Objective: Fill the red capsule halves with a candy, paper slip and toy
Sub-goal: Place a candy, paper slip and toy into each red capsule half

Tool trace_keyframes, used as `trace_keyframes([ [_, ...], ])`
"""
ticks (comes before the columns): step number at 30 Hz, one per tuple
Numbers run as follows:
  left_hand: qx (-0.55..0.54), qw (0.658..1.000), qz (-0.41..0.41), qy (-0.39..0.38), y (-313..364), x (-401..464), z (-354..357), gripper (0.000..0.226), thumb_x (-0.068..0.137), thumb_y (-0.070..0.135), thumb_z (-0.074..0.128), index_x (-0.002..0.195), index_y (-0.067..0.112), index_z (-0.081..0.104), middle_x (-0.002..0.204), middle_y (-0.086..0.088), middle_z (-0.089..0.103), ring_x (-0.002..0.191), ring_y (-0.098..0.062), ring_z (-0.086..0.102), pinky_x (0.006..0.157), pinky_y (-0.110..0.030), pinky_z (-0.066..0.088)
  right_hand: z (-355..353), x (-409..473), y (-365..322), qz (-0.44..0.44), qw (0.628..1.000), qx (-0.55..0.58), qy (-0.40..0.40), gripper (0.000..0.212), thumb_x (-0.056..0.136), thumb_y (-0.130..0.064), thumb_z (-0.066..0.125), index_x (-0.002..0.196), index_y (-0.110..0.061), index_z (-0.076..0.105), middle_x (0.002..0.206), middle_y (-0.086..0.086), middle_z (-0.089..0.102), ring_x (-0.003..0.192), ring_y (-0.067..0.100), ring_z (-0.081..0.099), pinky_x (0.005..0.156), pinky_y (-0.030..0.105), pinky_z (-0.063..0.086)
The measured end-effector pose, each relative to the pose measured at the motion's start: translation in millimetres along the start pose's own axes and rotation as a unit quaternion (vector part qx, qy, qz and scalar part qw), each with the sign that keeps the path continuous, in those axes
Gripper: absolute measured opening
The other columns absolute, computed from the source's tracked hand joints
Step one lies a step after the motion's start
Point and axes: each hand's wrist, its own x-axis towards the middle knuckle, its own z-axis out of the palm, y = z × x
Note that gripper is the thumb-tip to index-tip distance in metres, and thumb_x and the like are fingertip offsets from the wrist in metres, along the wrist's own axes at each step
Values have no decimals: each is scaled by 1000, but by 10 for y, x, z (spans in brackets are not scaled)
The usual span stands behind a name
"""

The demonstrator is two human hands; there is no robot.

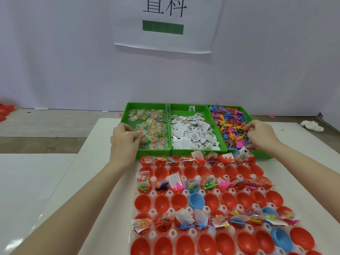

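Toward twelve o'clock, the left hand (127, 135) is pinching a candy packet (147, 134); the right hand's (260, 134) fingers are curling among toys (231, 124). Red capsule halves (206, 199), glossy, are sitting in rows at six o'clock.

A single wide-angle camera sat on the person's head and looked forward and down across the white table (88, 162) toward a white wall (64, 61). The view bowed straight edges near the frame's borders. Nearest the lens, at the bottom edge, lay the white tray of red capsule halves (217, 205), cut off by the frame. Beyond it stood three green bins (198, 149) side by side, close against the wall. Both forearms entered from the lower corners, the left hand (125, 138) and right hand (261, 133) reaching to mid-frame. A paper sign (165, 24) on the wall was cropped by the top edge. No second view existed to overlap.
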Motion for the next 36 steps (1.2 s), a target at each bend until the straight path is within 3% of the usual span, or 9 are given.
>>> trace_keyframes([
  [3,1,1000,-5,-5,2,0,1,24,88,21,60,101,4,71,104,-13,49,102,-29,41,82,-36,34,14,-34,-18,-15,998,-10,-53,24,94,-15,49,114,-3,55,100,10,60,71,20,56,56,27,45],
  [5,5,1000,-12,-13,6,8,0,24,89,22,60,102,5,71,106,-13,49,103,-29,40,82,-34,32,-5,-32,-26,-30,992,-50,-112,37,84,-28,67,112,-6,57,90,4,57,79,19,57,66,28,44],
  [10,9,1000,-7,-4,12,8,3,25,88,23,60,102,6,71,92,-6,40,90,-21,31,76,-32,30,-41,-18,-55,-35,997,-20,-72,22,74,-25,76,64,-11,63,75,6,67,75,18,57,70,31,43],
  [16,30,999,-9,-21,23,10,-19,26,90,24,57,105,7,71,91,-4,40,92,-23,34,77,-33,29,-44,7,-104,-47,997,-16,57,18,93,-9,46,104,-10,61,76,1,60,55,18,48,54,28,34],
  [19,28,999,-14,-26,28,8,-26,27,92,23,54,103,4,71,94,-10,49,97,-28,41,78,-35,30,-10,4,-245,-22,997,74,-14,33,92,0,31,107,-10,58,94,0,59,56,28,50,50,27,32],
  [23,31,999,-18,-29,33,12,-15,30,95,22,49,97,0,69,97,-15,62,98,-29,46,79,-37,32,131,-95,-633,-25,983,144,-114,36,88,2,27,92,-14,59,61,-9,40,43,12,30,44,23,23],
  [28,30,999,-32,-25,33,17,-8,29,96,20,47,88,0,65,93,-15,65,96,-30,47,80,-39,32,365,-332,-960,-178,958,-15,-224,34,91,-50,43,93,-19,56,93,-6,55,87,17,52,68,27,37],
  [32,20,999,-28,6,41,7,-4,29,94,19,51,93,-5,67,98,-15,52,96,-28,43,81,-39,35,516,-332,-1023,-228,933,-197,-198,49,78,-50,64,119,-25,57,121,-3,58,107,17,54,75,28,41],
  [36,35,999,-17,17,38,-4,-11,31,93,21,53,89,-7,67,91,-7,37,87,-20,32,74,-32,28,546,-346,-1036,-205,950,-166,-168,30,74,-37,72,100,-22,68,90,-9,64,76,10,55,60,24,37],
])
